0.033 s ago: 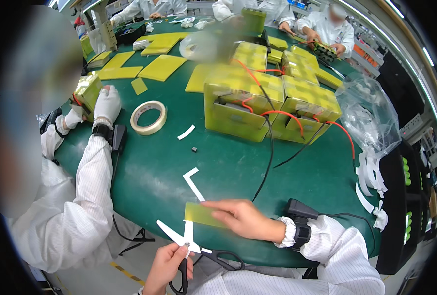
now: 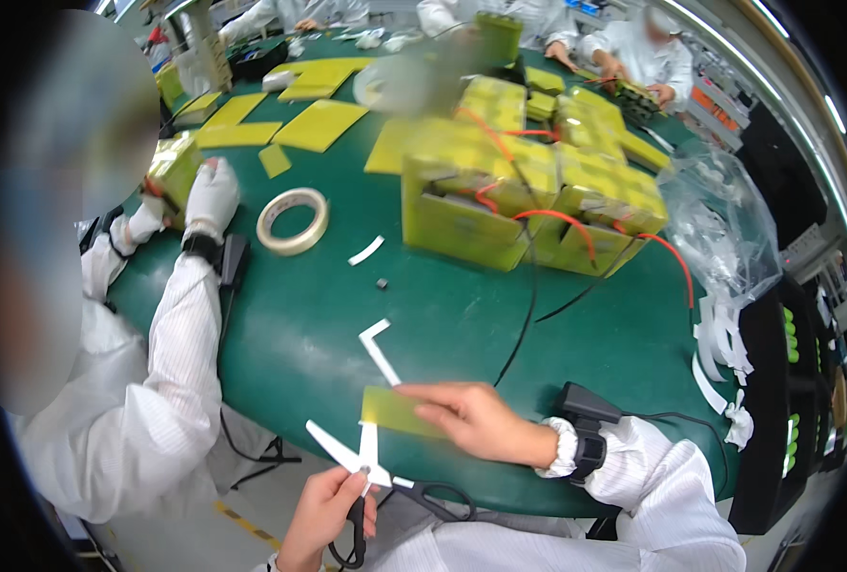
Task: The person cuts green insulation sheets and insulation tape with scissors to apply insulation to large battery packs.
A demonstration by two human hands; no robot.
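My left hand (image 2: pixel 323 520) is closed on one black-handled side of a pair of scissors (image 2: pixel 370 477), near the table's front edge. Their blades are spread, and the other handle loop sticks out to the right, out of that hand. My right hand (image 2: pixel 485 424) pinches a small translucent yellow-green sheet (image 2: pixel 390 408), its fingers covering the right end. One blade tip meets the sheet's lower left edge; whether it lies above or below is unclear. Just beyond the sheet, a bent white strip (image 2: pixel 378 351) rests on the green table (image 2: pixel 280 324).
Large yellow-wrapped battery packs (image 2: pixel 481 224) with red and black leads stand ahead. A tape roll (image 2: pixel 293 221) and yellow sheets (image 2: pixel 320 126) lie farther left. A co-worker's gloved hand (image 2: pixel 212 195) holds a yellow pack at left. A clear plastic bag (image 2: pixel 724 214) sits at right.
The whole view has shifted slightly. Both hands keep their holds on the scissors and the sheet.
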